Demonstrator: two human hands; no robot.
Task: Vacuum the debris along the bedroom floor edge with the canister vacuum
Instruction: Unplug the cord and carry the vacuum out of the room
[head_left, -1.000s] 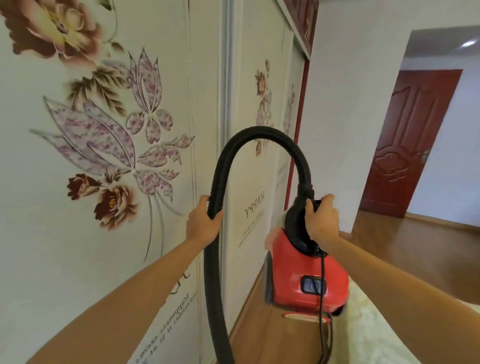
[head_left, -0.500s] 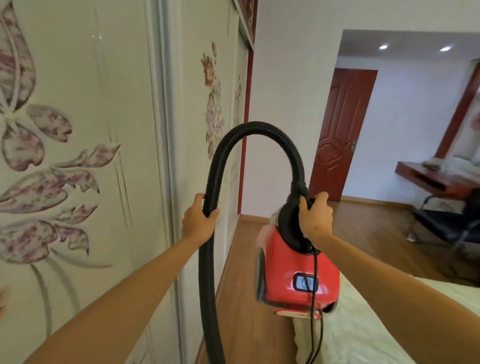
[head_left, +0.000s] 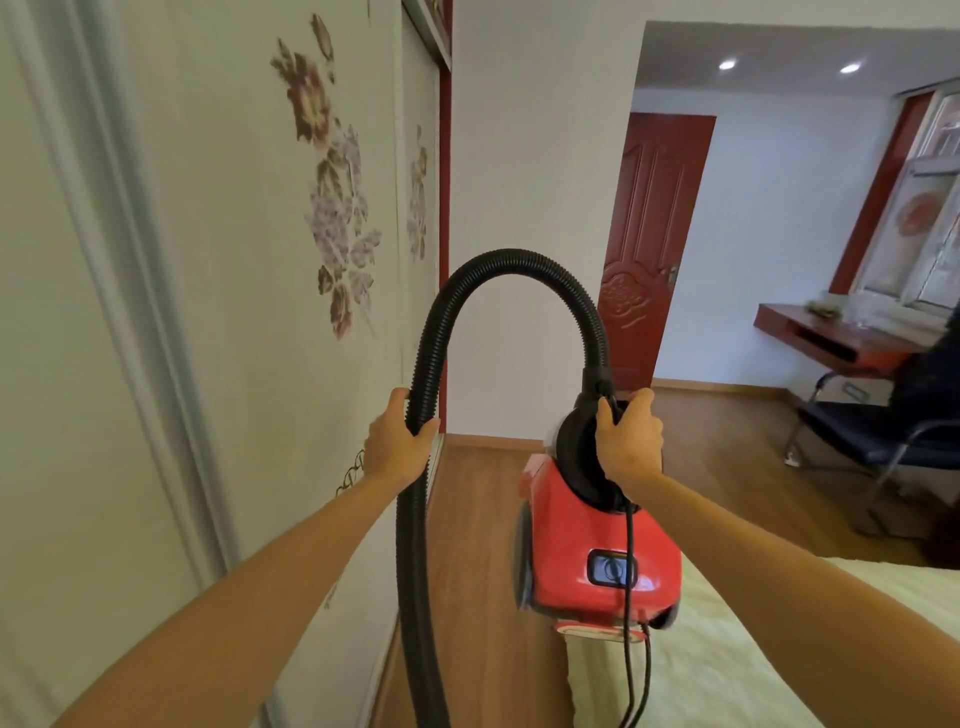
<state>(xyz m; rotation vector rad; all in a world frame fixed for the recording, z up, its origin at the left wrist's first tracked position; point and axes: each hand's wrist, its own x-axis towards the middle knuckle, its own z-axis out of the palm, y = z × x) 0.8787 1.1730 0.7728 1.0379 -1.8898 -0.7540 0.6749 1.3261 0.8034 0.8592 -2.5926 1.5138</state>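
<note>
left hand (head_left: 396, 451): fingers wrapped round black hose (head_left: 506, 260), centre | right hand (head_left: 626, 444): fingers gripping red canister vacuum (head_left: 587, 551) handle, centre-right

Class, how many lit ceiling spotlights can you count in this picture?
2, both in the far room's ceiling: left spotlight and right spotlight, side by side. Others may be hidden.

My only camera rides on my head, wide-angle, facing forward and slightly down along the brown wooden floor (head_left: 478, 545), with flower-printed sliding wardrobe doors (head_left: 234, 260) on the left and a pale green bed (head_left: 727, 675) on the right. My left hand (head_left: 397, 449), gripping the black ribbed hose (head_left: 431, 332), and my right hand (head_left: 626, 447), holding up the red canister vacuum (head_left: 571, 545), sit centre-frame at arm's length.
</note>
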